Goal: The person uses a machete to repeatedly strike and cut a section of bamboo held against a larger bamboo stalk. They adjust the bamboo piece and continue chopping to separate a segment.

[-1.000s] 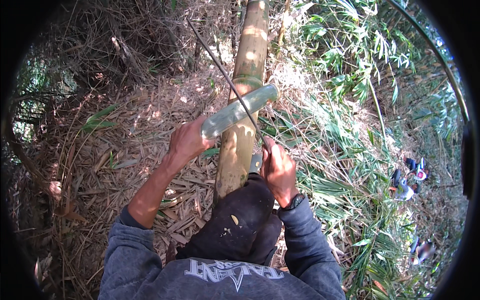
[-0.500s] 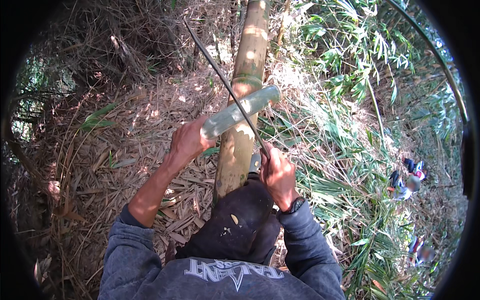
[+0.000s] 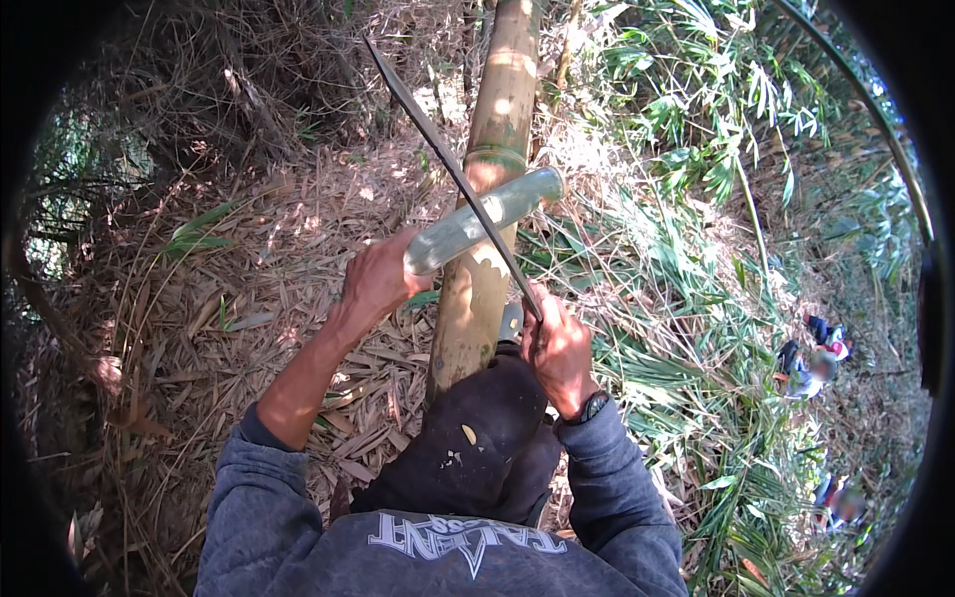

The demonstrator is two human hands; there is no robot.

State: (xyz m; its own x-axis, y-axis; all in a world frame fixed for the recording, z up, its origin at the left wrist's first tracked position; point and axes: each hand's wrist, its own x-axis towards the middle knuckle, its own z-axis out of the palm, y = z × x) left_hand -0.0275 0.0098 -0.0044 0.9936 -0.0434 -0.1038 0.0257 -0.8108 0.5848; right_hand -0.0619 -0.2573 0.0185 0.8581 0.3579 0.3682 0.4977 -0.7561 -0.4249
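Observation:
A short green bamboo section (image 3: 522, 196) lies crosswise over a thick yellowish bamboo pole (image 3: 509, 92). My left hand (image 3: 380, 272) grips the near-left end of that section. In my right hand (image 3: 559, 348) is the handle of a machete (image 3: 430, 131), mostly hidden by the fingers. Its long dark blade slants up and to the left, crossing over the green section at about its middle. Whether the edge has cut into the section I cannot tell. The thick pole runs from beside my knee (image 3: 477, 403) away toward the far side.
Dry leaf litter (image 3: 249, 328) covers the ground on the left, with a tangle of dry branches (image 3: 229, 90) behind. Cut green bamboo leaves (image 3: 657, 368) lie at the right. Two people (image 3: 811, 366) are farther off at the right. A thin curved stem (image 3: 865, 95) arches at the far right.
The machete blade has rolled slightly, showing more of its flat side. Both hands and the green section sit a few pixels farther right, with their grips unchanged.

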